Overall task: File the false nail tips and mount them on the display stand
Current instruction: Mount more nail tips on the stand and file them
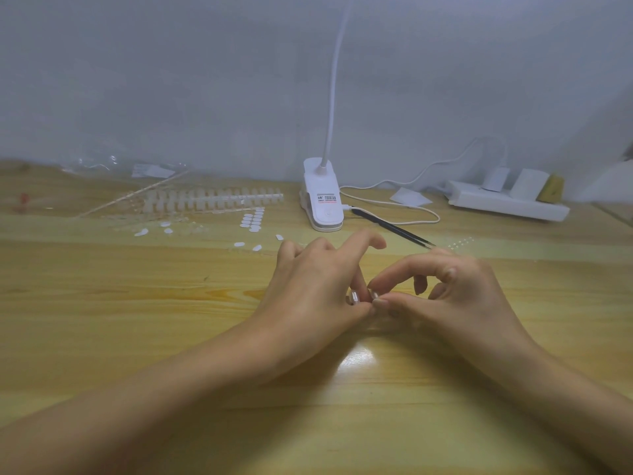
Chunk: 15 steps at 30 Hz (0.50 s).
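Left hand: fingers curled, pinching a small clear nail tip just above the table.
Right hand: thumb and forefinger pressed together on the same tip's right edge.
Tip rack: far left, well apart from the hands.
Adhesive tabs: scattered before the rack.
Tweezers: lying beside the clip lamp.

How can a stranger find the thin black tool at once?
Find the white clip lamp at the back of the wooden table. Just right of its base lies the thin black tool, beside the white cable: the only dark, pointed thing there.
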### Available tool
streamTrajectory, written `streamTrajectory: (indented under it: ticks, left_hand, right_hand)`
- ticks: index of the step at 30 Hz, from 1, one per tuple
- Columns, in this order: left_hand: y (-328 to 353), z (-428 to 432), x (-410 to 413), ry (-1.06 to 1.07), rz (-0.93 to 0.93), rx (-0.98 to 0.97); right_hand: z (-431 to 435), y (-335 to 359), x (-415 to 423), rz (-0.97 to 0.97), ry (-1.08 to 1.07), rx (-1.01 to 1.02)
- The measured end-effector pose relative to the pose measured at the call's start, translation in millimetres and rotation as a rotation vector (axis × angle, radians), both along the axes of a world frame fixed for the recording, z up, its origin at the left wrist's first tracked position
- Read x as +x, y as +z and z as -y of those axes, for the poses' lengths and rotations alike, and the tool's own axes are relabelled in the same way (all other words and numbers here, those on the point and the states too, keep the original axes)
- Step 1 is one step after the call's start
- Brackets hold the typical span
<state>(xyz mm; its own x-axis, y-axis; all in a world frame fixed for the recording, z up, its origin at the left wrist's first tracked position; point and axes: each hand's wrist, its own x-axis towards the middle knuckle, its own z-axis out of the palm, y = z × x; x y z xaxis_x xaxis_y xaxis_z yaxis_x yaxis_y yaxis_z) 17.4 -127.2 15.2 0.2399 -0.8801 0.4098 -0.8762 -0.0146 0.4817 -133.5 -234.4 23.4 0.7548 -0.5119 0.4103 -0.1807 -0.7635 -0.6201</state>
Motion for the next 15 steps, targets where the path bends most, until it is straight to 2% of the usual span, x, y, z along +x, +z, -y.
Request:
streamTrajectory:
  ticks: [12,15]
  left_hand:
    - [0.5,-1.0,-0.8,0.001,0.016,0.005]
    - [0.8,-1.4,-1.4,0.010,0.024,-0.001]
  right_hand:
    - [-1.8,-0.6,1.1,-0.041,-0.002,0.061]
    - [1.6,5.5,0.3,-0.046,0.068,0.254]
